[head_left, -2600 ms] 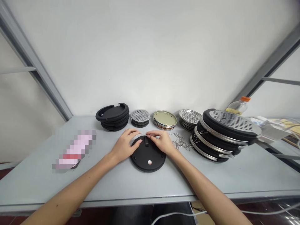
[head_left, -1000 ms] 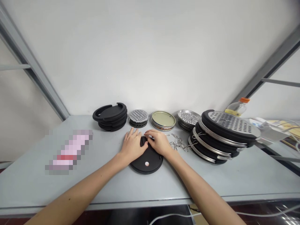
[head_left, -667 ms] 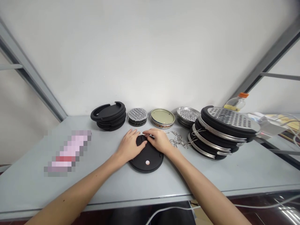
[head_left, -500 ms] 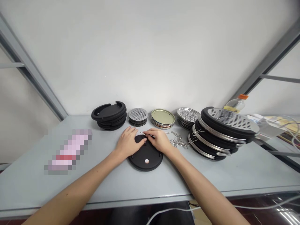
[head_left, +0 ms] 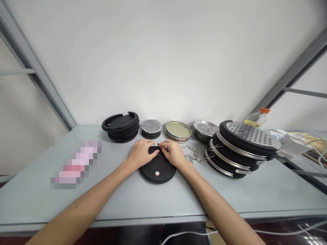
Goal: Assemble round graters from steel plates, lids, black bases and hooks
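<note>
A round black plastic disc with a small pale round sticker lies flat on the table in front of me. My left hand rests over its far left edge, thumb tip on the disc. From the other side my right hand reaches the same far edge, thumb and fingers pinched together. Between the fingertips of both hands shows a bit of a thin metal wire clip; most of it is hidden. Just right of my right hand lies a pile of loose wire clips.
Along the wall stand stacked black rings, small grater discs, gold-coloured lids and larger grater plates. A tall, leaning stack of black, metal-rimmed graters is at right, an orange-capped bottle behind it. A blurred-out pink item lies left.
The camera view has shifted slightly. Both hands stay at the disc's far edge, with small finger movements around the wire clip; the disc sits almost as before.
</note>
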Demonstrator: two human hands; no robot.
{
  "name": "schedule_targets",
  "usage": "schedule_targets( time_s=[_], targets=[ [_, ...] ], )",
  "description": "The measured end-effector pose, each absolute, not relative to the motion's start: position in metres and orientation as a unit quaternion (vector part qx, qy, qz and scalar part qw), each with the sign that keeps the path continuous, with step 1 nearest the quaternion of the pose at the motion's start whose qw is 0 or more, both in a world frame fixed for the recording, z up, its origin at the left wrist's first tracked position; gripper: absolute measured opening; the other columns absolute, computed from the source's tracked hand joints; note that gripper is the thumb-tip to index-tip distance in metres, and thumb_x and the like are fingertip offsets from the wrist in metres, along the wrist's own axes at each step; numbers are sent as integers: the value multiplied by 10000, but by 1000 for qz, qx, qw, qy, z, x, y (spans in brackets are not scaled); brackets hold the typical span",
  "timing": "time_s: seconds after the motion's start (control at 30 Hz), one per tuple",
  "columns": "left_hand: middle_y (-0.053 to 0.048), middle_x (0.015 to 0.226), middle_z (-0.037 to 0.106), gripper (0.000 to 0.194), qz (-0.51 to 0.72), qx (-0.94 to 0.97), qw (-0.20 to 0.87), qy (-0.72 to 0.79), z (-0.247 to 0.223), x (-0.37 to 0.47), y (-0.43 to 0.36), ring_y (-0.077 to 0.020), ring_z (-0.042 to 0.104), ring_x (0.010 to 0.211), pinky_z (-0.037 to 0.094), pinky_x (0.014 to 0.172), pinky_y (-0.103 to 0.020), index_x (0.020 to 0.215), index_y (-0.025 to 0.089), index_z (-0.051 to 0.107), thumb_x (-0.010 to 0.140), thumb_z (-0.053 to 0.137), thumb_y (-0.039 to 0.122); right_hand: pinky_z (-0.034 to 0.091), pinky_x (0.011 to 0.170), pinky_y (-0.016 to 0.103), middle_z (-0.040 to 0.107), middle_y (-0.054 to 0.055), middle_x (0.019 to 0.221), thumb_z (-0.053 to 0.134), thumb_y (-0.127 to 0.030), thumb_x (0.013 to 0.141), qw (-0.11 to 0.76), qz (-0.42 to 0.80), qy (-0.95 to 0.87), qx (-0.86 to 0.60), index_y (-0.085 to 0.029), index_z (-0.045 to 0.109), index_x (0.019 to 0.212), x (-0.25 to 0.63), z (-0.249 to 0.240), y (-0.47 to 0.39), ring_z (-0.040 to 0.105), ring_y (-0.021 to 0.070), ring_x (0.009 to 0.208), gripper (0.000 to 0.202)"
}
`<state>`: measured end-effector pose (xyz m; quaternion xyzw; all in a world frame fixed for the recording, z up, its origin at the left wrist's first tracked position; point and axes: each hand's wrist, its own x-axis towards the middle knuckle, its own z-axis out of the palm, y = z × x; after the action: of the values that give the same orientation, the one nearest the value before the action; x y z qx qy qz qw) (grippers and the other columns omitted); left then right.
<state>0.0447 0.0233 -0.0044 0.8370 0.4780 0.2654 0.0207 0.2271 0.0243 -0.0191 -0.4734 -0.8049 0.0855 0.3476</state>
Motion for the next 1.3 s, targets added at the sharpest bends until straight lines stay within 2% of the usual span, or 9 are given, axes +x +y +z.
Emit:
schedule_targets(
  time_s=[0.23, 0.43, 0.6, 0.97, 1.13, 1.3],
  targets=[
    [-97, 1047, 672, 263, 227, 817, 17, 529, -3, 62, 11, -265, 592, 1040, 463, 909, -363, 988, 170, 647, 811, 617, 361, 481, 777, 286, 706, 53, 961, 535, -117, 839, 348, 80, -805, -474, -201, 724, 949, 227, -20, 27, 639, 184, 871, 235],
    [-106, 1092, 657, 224, 220, 815, 25, 536, -6, 66, 8, -254, 574, 1088, 448, 943, -351, 1009, 165, 627, 842, 564, 301, 484, 854, 289, 728, 45, 1005, 533, -93, 822, 350, 97, -803, -472, -198, 715, 1001, 227, -21, 27, 659, 191, 938, 276],
    [-121, 1099, 653, 233, 223, 818, 24, 530, -8, 65, 10, -253, 564, 1104, 448, 939, -351, 1030, 147, 617, 872, 525, 291, 493, 827, 280, 738, 42, 997, 510, -150, 861, 316, 80, -808, -491, -216, 726, 999, 228, -19, 25, 681, 199, 927, 265],
    [-107, 961, 668, 186, 197, 830, 14, 522, -1, 68, 10, -252, 606, 959, 478, 817, -336, 951, 155, 596, 875, 518, 306, 482, 772, 237, 747, 43, 957, 484, -145, 865, 257, 34, -810, -526, -259, 733, 987, 226, -17, 23, 691, 188, 887, 300],
    [-107, 970, 666, 180, 188, 826, 5, 532, -1, 70, 8, -244, 606, 952, 470, 814, -328, 973, 153, 591, 878, 502, 278, 478, 771, 239, 748, 40, 943, 486, -144, 869, 281, 53, -814, -505, -244, 733, 974, 227, -20, 24, 691, 184, 874, 286],
    [-103, 977, 670, 200, 178, 818, 4, 547, 0, 70, 6, -258, 603, 959, 467, 801, -343, 973, 165, 598, 881, 510, 319, 481, 804, 252, 725, 47, 1020, 494, -131, 874, 339, 77, -813, -467, -208, 728, 973, 228, -23, 26, 672, 179, 915, 266]
  ],
)
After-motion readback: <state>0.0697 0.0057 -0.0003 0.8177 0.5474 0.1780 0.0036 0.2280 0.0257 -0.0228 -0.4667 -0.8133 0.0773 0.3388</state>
